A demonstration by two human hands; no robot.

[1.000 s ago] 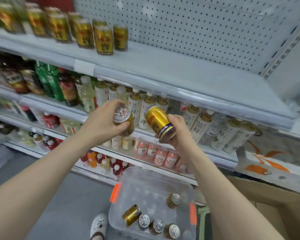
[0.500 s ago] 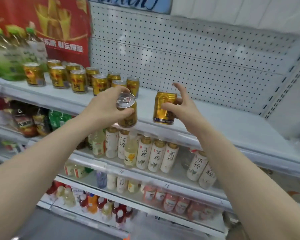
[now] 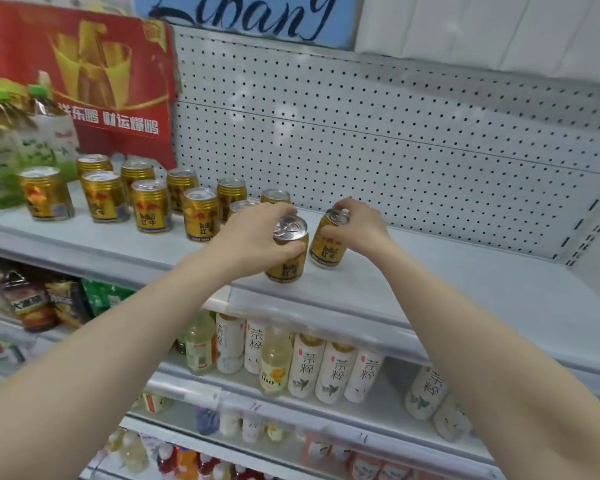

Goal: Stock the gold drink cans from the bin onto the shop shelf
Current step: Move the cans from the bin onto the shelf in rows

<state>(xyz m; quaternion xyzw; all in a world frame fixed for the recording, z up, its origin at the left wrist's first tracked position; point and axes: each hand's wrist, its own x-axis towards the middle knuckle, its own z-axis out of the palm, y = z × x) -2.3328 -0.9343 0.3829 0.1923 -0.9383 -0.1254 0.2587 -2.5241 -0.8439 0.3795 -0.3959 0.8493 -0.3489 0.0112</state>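
Left grip [image 3: 253, 237]: clamped on the left can [image 3: 286, 261], fingers curled over its rim and side from the left of the frame
Right grip [image 3: 357, 226]: clamped on the right can [image 3: 328, 249], fingertips on the lid rim, thumb against the wall
Left can: centre of frame, long axis near vertical, base at or on the top shelf [image 3: 430, 282] close to its front lip
Right can: just beside the left can, to its right and a little further back, with a narrow gap showing; tilted slightly, top leaning right, base seemingly meeting the shelf
Key relation: the stocked row of gold cans [image 3: 151, 211] lies up and left of both grips; its nearest cans stand just behind the left knuckles, so the left grip is the nearer one
Free space: bare shelf runs right, toward the pegboard [image 3: 395, 133]
Judgement: both cans probably need settling flat before release; the tilted right can is likelier to topple
Bin: not in view
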